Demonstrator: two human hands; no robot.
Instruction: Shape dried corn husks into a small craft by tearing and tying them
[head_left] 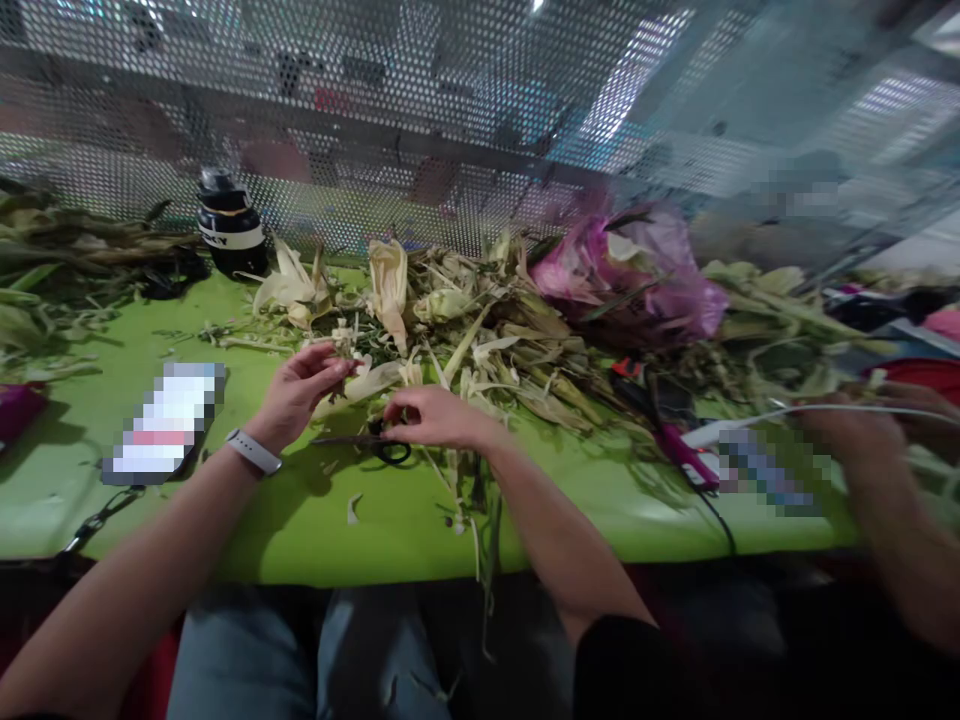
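Note:
My left hand [304, 388], with a white watch on the wrist, pinches the end of a pale corn husk strip [367, 380] just above the green table [390, 520]. To its right, my right hand [435, 415] is curled over the handles of black scissors [371, 443] that lie flat on the table, blades pointing left. A big heap of dry corn husks [480, 330] lies right behind both hands.
A phone [166, 420] lies at the left, a dark bottle [229, 225] stands by the perforated metal wall [450, 120]. A pink plastic bag [637, 265] sits in the husks. Another person's arm [892, 500] works at the right, near pink-handled scissors [679, 450] and a white cable.

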